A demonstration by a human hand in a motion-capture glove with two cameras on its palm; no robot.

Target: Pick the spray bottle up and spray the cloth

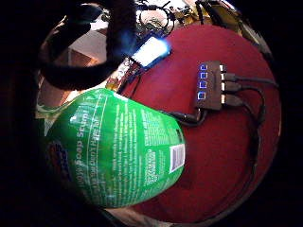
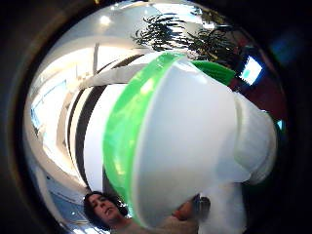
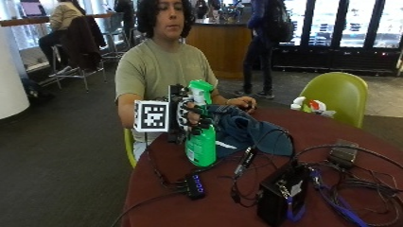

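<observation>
Round and covered in dark red, the table (image 3: 353, 137) was seen in a busy hall with chairs and glass doors behind it. At its near edge the green spray bottle (image 3: 201, 137) was held upright, lifted just clear of the tabletop, with the gloved right hand (image 3: 189, 116) wrapped round its neck and the fingers curled below the white-and-green trigger head. From the palm, the bottle's green printed label was seen close against the hand, with the red tabletop and a small black hub (image 1: 210, 85) with lit ports lying beyond the bottle. Just beside the bottle, on the side away from the hub, the dark blue cloth (image 3: 252, 132) was heaped on the table, and the bare hand (image 3: 239, 101) was rested on its far edge. Cables were strewn across the table on the far side of the cloth from the bottle, together with a black box (image 3: 283, 194). The nozzle's aim could not be made out with certainty; if it were left pointing past the cloth, the spray would be likely to land on the hub or the cables. A finger kept off the trigger would also yield no spray at all
</observation>
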